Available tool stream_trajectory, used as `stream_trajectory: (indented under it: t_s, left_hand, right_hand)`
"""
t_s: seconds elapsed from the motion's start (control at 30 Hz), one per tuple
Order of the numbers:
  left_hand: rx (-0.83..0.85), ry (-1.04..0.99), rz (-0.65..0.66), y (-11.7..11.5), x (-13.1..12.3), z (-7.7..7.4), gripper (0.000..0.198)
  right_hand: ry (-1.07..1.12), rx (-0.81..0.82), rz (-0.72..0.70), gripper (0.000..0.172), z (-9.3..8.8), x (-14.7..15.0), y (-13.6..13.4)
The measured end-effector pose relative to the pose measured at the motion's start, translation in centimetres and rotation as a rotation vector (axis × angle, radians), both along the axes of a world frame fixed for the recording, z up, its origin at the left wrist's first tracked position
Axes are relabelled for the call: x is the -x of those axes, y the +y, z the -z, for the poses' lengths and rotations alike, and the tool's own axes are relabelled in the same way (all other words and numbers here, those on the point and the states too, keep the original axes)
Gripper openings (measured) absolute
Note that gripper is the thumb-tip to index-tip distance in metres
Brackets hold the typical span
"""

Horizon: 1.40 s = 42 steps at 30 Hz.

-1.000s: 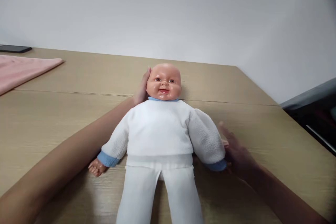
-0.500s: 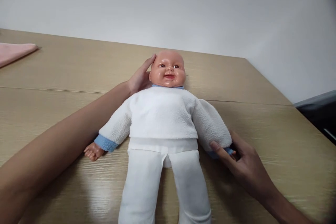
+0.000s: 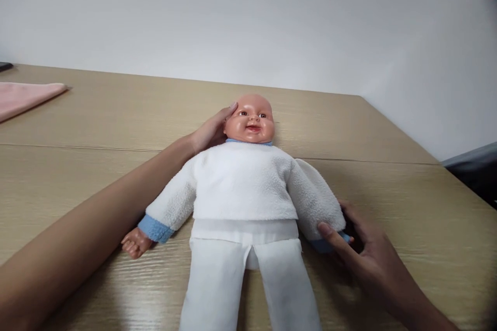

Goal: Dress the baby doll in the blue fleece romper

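Observation:
A baby doll (image 3: 245, 183) lies on its back in the middle of the view, its head away from me and its arms spread. It wears a white fleece top with blue cuffs and collar, and white trousers (image 3: 215, 279). My left hand (image 3: 213, 128) cups the left side of the doll's head, thumb against its temple; the other fingers are hidden behind the head. At the doll's sleeve on the right (image 3: 318, 199), my right hand (image 3: 367, 251) has its thumb on top near the blue cuff and its fingers behind. The doll's feet are out of view.
The doll rests on a wooden table (image 3: 128, 108) with a seam running across it. A folded pink cloth (image 3: 29, 99) lies at the far left, with a dark object (image 3: 5, 66) behind it. A pale wall (image 3: 233, 20) rises behind the table. Something black (image 3: 476, 170) stands past the right edge.
The whole scene sits slightly lower in the view, and the dark object at far left now shows. Both hands keep their places on the doll.

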<state>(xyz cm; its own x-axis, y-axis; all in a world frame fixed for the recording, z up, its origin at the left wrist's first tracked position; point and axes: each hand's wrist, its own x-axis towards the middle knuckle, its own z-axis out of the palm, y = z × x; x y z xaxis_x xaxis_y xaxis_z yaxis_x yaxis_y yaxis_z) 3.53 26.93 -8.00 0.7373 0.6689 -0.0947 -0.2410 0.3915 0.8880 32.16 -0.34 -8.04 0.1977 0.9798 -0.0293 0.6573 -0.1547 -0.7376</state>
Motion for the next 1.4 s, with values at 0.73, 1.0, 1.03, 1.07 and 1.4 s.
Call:
stream_trajectory:
  t_s: [0.73, 1.0, 1.03, 1.07, 1.4]
  left_hand:
    - [0.057, 0.004, 0.028, -0.1, -0.1, 0.9, 0.076]
    - [0.07, -0.006, -0.014, -0.8, -0.6, 0.3, 0.077]
    - [0.073, -0.007, -0.013, -0.8, -0.6, 0.3, 0.077]
    - [0.076, -0.004, -0.012, -0.9, -0.6, 0.3, 0.077]
    - [-0.03, 0.172, -0.095, -1.0, 0.8, 0.0, 0.072]
  right_hand:
    - [0.009, 0.018, -0.03, 0.048, 0.2, 0.0, 0.0]
    - [0.008, 0.001, -0.036, 0.051, -0.1, 0.3, 0.2]
    - [0.014, 0.011, -0.036, 0.052, -0.1, 0.4, 0.2]
    - [0.019, 0.023, -0.035, 0.052, -0.1, 0.4, 0.1]
    - [-0.105, -0.017, -0.072, 0.055, -0.2, 0.6, 0.6]
